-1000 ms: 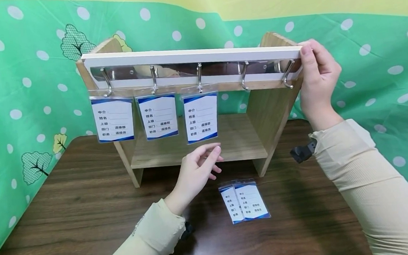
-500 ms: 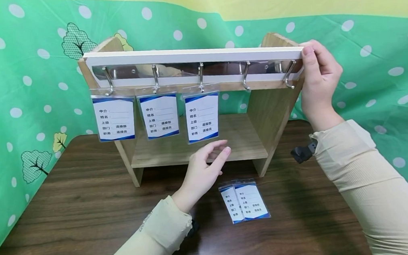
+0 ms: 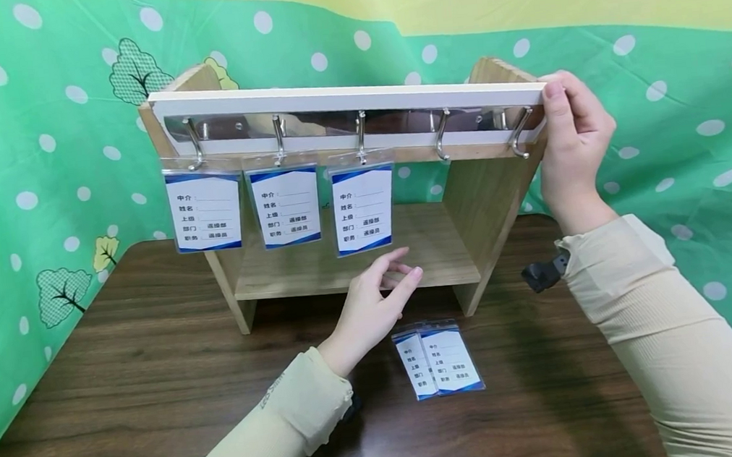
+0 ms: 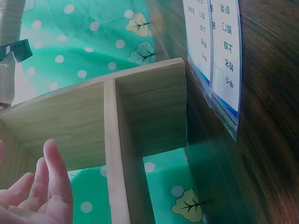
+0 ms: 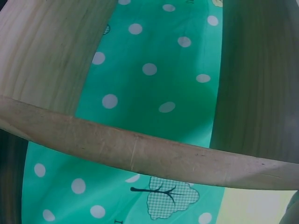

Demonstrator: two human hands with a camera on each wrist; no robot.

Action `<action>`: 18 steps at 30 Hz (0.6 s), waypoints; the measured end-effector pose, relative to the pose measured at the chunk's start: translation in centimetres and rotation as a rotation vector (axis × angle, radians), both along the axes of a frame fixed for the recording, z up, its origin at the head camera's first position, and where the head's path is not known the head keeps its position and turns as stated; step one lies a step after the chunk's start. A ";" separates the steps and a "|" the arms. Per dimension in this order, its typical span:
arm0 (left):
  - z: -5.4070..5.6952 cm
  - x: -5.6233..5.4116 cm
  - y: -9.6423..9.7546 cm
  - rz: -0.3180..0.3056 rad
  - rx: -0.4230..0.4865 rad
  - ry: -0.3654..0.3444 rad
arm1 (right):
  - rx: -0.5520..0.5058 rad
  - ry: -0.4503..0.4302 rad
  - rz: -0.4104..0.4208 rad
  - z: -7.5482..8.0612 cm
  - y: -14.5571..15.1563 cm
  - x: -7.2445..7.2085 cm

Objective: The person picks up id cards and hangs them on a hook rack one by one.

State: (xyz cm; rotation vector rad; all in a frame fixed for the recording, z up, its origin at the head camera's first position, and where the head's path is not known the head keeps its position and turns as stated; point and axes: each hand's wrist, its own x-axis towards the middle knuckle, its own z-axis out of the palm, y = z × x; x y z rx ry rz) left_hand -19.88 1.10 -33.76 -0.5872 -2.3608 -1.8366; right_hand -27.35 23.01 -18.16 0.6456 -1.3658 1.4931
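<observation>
My right hand (image 3: 576, 148) grips the right end of a white hook rail (image 3: 341, 94), thumb at the front, on a wooden shelf stand (image 3: 486, 182). Clear-sleeved badge cards hang from its three leftmost hooks: a left badge (image 3: 204, 212), a middle badge (image 3: 286, 208) and a right badge (image 3: 363, 210). Just below the right badge, my left hand (image 3: 373, 304) hovers with loosely bent fingers, holding nothing; the left wrist view shows its fingers (image 4: 56, 172) apart from the stand. Two overlapping badges, an upper one (image 3: 457, 358) and one partly covered (image 3: 412, 369), lie on the table below that hand.
Two bare hooks, one (image 3: 443, 136) beside the right badge and one (image 3: 520, 134) near my right hand, stick out from the rail. The stand's lower shelf (image 3: 440, 251) lies behind my left hand. Brown table (image 3: 126, 395) surrounds the stand, with a green dotted cloth (image 3: 49, 191) behind.
My left hand has moved a little to the right, away from below the right badge, with its thumb and fingers slightly wider apart. The right hand keeps its place on the rail.
</observation>
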 end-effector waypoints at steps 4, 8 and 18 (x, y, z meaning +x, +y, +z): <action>-0.3 -0.2 0.1 0.008 -0.007 -0.006 | 0.002 -0.006 -0.001 0.0 -0.1 0.2; -0.5 -0.3 0.1 0.011 0.007 -0.013 | 0.003 -0.009 -0.004 0.0 -0.2 0.2; -0.7 -0.6 0.1 0.009 0.036 -0.014 | -0.023 0.006 0.020 0.0 -0.1 -0.1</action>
